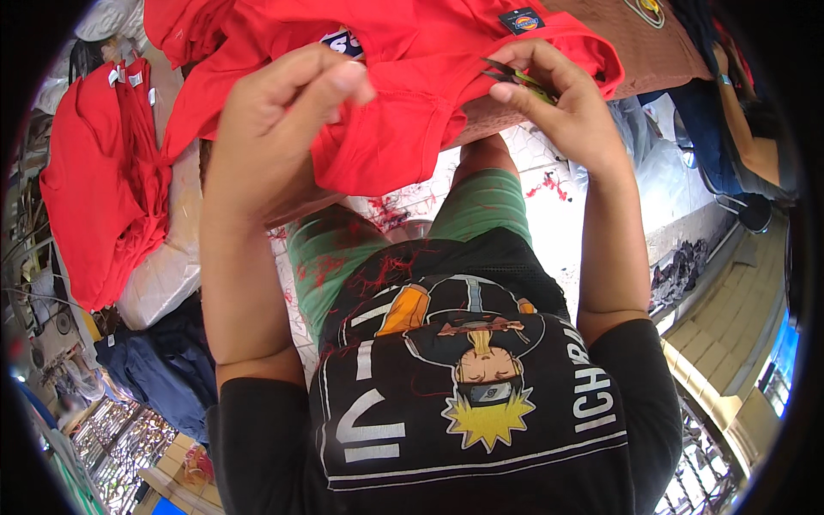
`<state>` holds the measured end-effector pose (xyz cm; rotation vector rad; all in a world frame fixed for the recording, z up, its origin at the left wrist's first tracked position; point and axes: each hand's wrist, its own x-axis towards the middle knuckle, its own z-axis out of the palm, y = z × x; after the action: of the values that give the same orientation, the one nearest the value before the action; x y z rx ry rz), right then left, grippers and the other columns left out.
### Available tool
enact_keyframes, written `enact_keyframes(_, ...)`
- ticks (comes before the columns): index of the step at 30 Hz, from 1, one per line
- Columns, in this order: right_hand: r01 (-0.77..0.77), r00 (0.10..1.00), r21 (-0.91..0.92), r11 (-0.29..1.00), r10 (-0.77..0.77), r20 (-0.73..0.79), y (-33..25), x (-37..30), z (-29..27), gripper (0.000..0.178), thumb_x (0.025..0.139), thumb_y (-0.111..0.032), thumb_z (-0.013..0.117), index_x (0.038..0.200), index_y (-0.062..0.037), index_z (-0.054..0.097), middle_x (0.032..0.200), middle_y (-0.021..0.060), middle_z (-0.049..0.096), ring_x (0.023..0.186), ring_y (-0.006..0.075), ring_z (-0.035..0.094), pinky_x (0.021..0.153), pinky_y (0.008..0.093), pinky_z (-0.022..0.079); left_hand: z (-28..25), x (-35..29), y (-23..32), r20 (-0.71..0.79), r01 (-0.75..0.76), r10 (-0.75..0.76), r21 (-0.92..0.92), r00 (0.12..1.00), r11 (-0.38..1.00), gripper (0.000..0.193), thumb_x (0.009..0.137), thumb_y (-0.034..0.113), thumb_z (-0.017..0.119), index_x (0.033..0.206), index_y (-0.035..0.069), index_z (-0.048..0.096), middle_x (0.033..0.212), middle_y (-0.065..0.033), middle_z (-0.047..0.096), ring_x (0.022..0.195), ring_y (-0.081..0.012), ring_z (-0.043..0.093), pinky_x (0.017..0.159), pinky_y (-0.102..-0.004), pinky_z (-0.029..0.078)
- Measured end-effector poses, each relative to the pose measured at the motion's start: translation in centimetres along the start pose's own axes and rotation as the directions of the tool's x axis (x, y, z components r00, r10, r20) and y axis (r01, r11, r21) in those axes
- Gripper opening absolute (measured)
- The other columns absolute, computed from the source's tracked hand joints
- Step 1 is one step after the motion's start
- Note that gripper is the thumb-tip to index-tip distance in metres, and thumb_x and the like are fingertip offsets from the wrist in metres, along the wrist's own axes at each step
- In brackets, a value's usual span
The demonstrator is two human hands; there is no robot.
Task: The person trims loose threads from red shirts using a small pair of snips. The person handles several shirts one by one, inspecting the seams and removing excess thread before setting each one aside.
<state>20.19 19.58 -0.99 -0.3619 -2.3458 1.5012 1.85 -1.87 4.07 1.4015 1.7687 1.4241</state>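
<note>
A red garment (386, 142) lies over the table edge in front of me, its near part hanging down. Over its left side is my left hand (279, 112), slightly blurred, with thumb and fingers closed together; whatever they pinch, if anything, is too small to make out. My right hand (571, 107) is closed around small thread snips (525, 81) with yellow-green handles. Their dark blades point left over the cloth and stand slightly apart. A dark tag (522, 21) is on the garment above the snips.
More red garments (103, 180) are piled at the left on a plastic-wrapped bundle (167, 266). Dark blue cloth (167, 369) lies below them. Red thread scraps (549, 186) litter the floor and my lap. Another person's arm (742, 120) shows at the far right.
</note>
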Motion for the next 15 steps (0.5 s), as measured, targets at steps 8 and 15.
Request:
enact_keyframes(8,-0.069,0.998,-0.013,0.998,0.069,0.012,0.7,0.0,3.0,0.026,0.083,-0.008,0.070,0.108,-0.0040,0.064,0.092,0.0068,0.067,0.087,0.0121,0.062,0.081,0.0277,0.050,6.0,-0.2,-3.4,-0.048,-0.111,0.156,0.502,0.987,0.858,0.034,0.076,0.013,0.075,0.108,0.007,0.065,0.106,-0.0059,0.066,0.083,-0.0168,0.063,0.075,-0.0289,0.051)
enact_keyframes(15,-0.136,0.991,-0.161,0.977,0.137,-0.007,1.3,0.6,4.0,0.021,0.083,-0.008,0.070,0.104,-0.0039,0.067,0.085,0.0007,0.067,0.076,0.0056,0.060,0.066,0.0226,0.050,6.5,0.3,-6.4,-0.066,-0.129,0.184,0.492,0.981,0.861,0.022,0.078,0.008,0.072,0.100,0.006,0.070,0.102,-0.0075,0.067,0.087,-0.0197,0.064,0.078,-0.0314,0.053)
